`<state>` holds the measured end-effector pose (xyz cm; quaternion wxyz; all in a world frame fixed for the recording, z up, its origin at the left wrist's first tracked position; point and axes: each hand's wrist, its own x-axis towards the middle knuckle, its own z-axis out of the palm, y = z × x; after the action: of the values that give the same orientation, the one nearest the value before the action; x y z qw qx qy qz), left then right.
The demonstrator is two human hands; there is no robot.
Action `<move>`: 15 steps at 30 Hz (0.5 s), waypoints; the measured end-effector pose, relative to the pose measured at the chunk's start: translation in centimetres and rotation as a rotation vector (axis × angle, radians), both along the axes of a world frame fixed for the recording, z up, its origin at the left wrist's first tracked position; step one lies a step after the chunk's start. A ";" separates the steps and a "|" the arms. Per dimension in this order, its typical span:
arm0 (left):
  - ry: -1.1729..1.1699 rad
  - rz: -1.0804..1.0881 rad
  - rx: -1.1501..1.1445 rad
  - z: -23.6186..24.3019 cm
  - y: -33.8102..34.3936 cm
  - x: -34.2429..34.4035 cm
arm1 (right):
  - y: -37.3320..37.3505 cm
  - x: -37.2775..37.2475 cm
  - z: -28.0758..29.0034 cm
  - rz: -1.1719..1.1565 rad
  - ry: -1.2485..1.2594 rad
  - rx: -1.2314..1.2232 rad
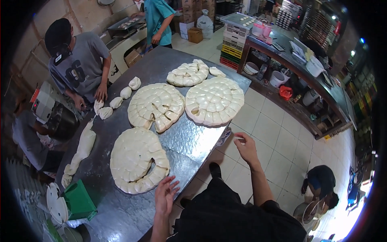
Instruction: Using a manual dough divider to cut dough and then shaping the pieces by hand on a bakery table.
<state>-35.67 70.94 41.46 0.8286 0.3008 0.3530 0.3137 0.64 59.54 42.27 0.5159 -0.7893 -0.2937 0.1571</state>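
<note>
My left hand (165, 195) is at the table's near edge, fingers apart and holding nothing. Just beyond it lies the nearest dough round (135, 155), scored into pieces, with a curved gap at its right side. My right hand (245, 148) hangs in the air off the table's right edge, empty, with fingers loosely bent and apart. Farther up the table are a second scored dough round (155, 101) with slits, a third dough round (215, 101), and a smaller dough heap (188, 73). A small dough lump (217, 71) sits beside that heap.
Across the metal table (181, 159), a person in grey (82, 60) handles dough pieces (105, 112) near a long dough roll (86, 141). A green scale (79, 201) stands at the near left. A counter (298, 76) stands right, stacked crates (233, 44) beside it. A person (321, 180) crouches lower right.
</note>
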 end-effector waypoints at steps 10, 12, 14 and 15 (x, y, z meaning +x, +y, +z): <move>0.126 0.223 0.009 1.3 2.0 13.9 | 10.0 1.6 -1.7 0.683 0.214 -0.017; 0.251 0.270 0.050 0.5 1.0 13.3 | 11.3 2.3 -2.4 0.809 0.298 -0.072; 0.330 0.352 0.029 0.1 -0.2 12.6 | 12.6 2.8 -2.9 0.825 0.207 -0.003; 0.353 0.434 0.003 0.2 -0.9 12.1 | 13.4 3.2 -2.9 0.846 0.194 0.009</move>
<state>-23.59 70.06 41.67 0.6673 0.2692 0.5476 0.4270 3.86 72.95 39.38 0.4345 -0.5787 -0.5423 0.4268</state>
